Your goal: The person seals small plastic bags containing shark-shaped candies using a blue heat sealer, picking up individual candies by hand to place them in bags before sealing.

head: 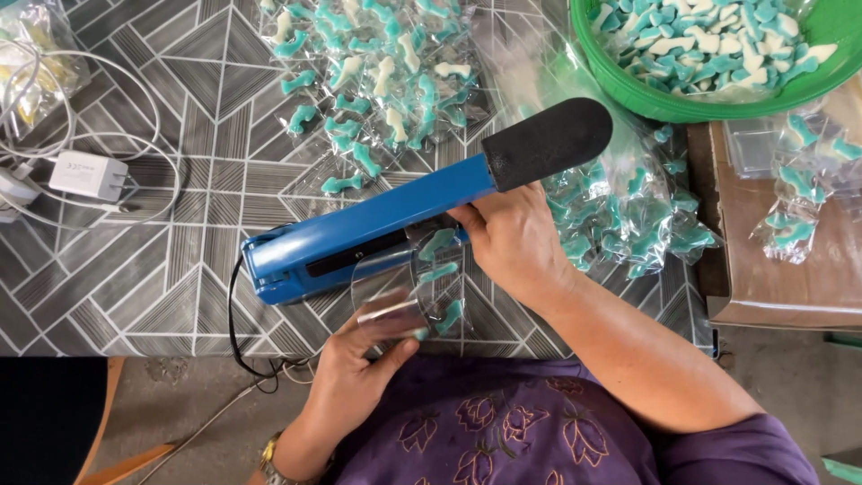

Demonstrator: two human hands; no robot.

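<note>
A blue heat sealer (359, 229) with a black handle pad (548, 142) lies slantwise on the patterned table. My right hand (512, 238) rests on its arm just below the black pad, pressing it down. My left hand (364, 359) holds a small clear bag (422, 287) with a few teal and white gummy candies inside, its open end tucked under the sealer's arm.
Several filled candy bags (377, 81) lie at the table's far side and more bags (628, 216) to the right. A green bowl (682, 106) of loose candies stands top right. A white charger (88, 175) with cables is at left. A brown board (790, 287) holds further bags.
</note>
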